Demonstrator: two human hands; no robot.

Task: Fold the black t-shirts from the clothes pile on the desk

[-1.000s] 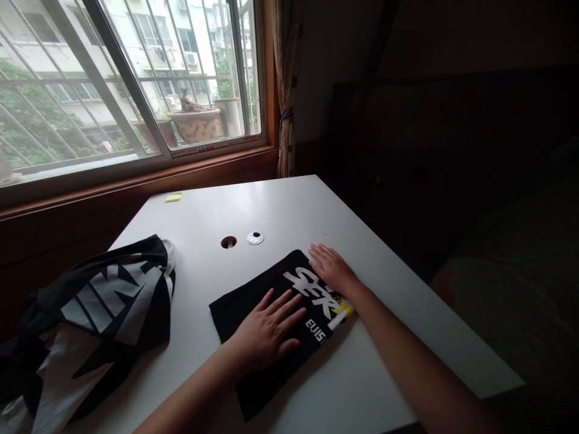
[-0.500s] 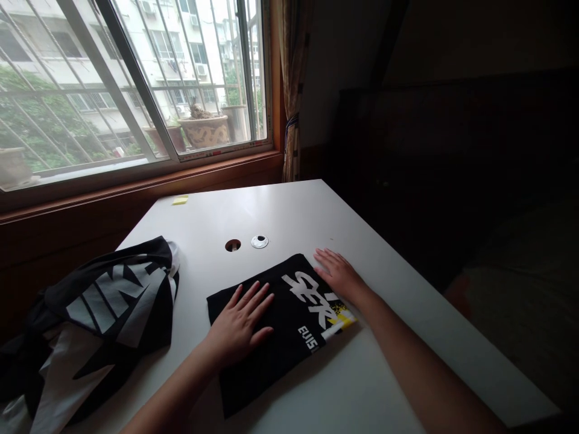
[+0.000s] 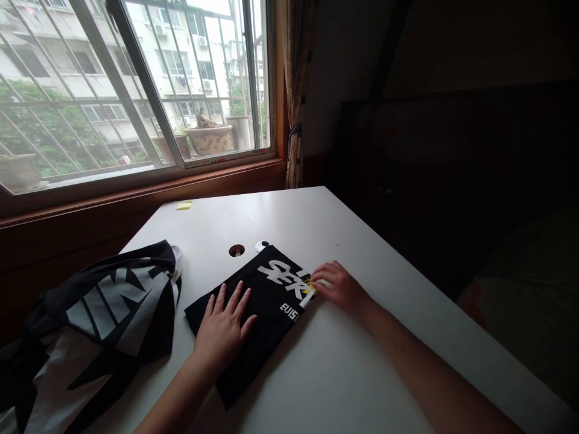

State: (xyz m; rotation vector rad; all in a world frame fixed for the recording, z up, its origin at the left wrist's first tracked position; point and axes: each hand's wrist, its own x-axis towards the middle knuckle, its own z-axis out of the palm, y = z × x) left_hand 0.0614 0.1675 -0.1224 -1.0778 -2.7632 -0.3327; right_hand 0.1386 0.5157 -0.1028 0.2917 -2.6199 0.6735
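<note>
A folded black T-shirt (image 3: pixel 266 325) with white lettering and a yellow patch lies on the white table (image 3: pixel 362 374). Spread flat on its left part is my left hand (image 3: pixel 224 328), palm down with the fingers apart. My right hand (image 3: pixel 341 289) is at the shirt's right edge, by the yellow print, its fingers bent over that edge and seemingly pinching it. The thumb of that hand is mostly hidden.
A crumpled black, grey and white garment (image 3: pixel 122 307) lies at the table's left. Behind the shirt are a round cable hole (image 3: pixel 236 251) and a white ring-shaped cover (image 3: pixel 262 246). A yellow sticky note (image 3: pixel 184 205) is near the far edge, below the window.
The T-shirt has shifted left and turned slightly, now reaching the ring-shaped cover. My left hand moved left with it. My right hand went from lying flat to bent fingers at the shirt's edge.
</note>
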